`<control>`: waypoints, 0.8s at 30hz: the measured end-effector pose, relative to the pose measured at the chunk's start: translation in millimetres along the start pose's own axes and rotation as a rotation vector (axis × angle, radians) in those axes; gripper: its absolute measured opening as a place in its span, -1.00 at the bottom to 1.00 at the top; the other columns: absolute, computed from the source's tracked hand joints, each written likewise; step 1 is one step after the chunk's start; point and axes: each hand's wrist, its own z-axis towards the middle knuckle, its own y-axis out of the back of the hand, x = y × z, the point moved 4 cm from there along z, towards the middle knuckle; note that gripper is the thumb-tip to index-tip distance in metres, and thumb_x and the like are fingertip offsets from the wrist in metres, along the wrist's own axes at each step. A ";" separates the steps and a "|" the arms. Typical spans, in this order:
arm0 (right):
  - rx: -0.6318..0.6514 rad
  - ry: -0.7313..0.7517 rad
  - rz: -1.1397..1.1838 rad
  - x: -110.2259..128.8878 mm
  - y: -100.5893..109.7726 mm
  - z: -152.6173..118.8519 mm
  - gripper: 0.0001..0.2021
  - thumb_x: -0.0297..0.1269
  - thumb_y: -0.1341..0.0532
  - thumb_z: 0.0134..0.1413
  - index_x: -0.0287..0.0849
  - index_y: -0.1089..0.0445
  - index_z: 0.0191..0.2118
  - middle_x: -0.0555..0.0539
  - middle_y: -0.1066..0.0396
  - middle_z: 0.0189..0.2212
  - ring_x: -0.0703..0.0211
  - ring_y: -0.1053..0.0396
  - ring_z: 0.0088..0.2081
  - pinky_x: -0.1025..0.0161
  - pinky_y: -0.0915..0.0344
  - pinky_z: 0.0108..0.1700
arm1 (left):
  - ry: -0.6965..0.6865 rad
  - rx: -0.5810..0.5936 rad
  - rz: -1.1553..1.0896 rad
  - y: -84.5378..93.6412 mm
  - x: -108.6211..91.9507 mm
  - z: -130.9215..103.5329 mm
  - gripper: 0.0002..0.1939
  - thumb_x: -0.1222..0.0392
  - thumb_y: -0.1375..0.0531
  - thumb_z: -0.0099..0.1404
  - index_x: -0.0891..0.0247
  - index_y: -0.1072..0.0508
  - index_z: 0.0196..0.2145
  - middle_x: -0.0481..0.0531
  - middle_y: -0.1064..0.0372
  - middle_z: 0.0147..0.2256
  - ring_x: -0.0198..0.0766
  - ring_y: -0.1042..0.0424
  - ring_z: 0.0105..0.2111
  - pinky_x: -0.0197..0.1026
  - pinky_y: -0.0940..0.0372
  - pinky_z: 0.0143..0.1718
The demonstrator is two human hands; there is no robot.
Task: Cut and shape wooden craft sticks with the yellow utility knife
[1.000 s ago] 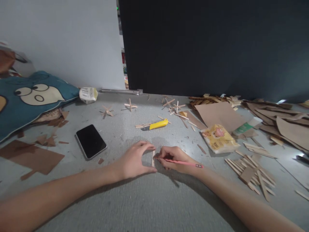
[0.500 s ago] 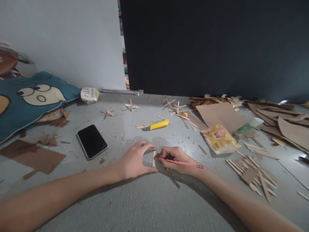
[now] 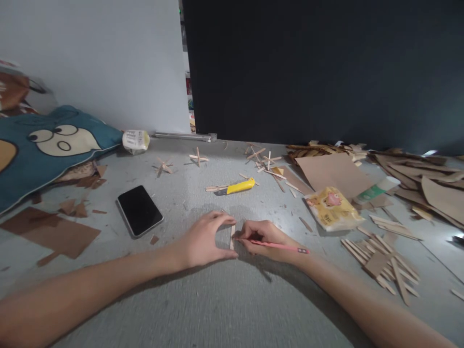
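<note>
View has shifted slightly: left fingers (image 3: pixel 225 220) hold a flat wooden strip (image 3: pixel 232 234), right fingers (image 3: pixel 249 246) grip a slim pink pencil (image 3: pixel 279 245).

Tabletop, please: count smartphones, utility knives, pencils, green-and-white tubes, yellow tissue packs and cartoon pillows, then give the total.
Smartphone: 1
Yellow utility knife: 1
Pink pencil: 1
Green-and-white tube: 1
Yellow tissue pack: 1
Teal cartoon pillow: 1
Total: 6
</note>
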 end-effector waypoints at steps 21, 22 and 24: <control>-0.308 -0.002 -0.005 1.1 13.2 -3.8 -0.62 0.09 -0.29 0.26 -0.11 -0.31 -0.37 0.09 -0.31 -0.62 0.32 -0.23 -0.61 0.35 -0.16 -0.53 | -0.312 -0.123 0.520 -4.9 -23.4 -17.5 -0.68 0.14 -0.11 0.50 0.31 -0.58 0.03 0.28 -0.54 -0.02 0.07 -0.44 -0.02 0.13 -0.41 0.01; -0.327 -0.002 0.001 1.0 14.1 -3.9 -0.61 0.10 -0.29 0.25 -0.11 -0.31 -0.37 0.08 -0.31 -0.61 0.32 -0.22 -0.61 0.35 -0.16 -0.54 | -0.314 -0.121 0.538 -5.5 -24.1 -18.0 -0.68 0.17 -0.11 0.49 0.33 -0.58 0.03 0.28 -0.54 -0.05 0.07 -0.44 -0.03 0.12 -0.42 0.00; -0.351 -0.002 0.009 1.2 15.4 -4.2 -0.60 0.12 -0.29 0.25 -0.12 -0.32 -0.37 0.07 -0.33 -0.59 0.31 -0.21 -0.60 0.34 -0.15 -0.55 | -0.319 -0.125 0.566 -6.3 -23.5 -18.0 -0.71 0.24 -0.11 0.46 0.34 -0.58 0.00 0.29 -0.53 -0.06 0.07 -0.45 -0.02 0.11 -0.43 0.01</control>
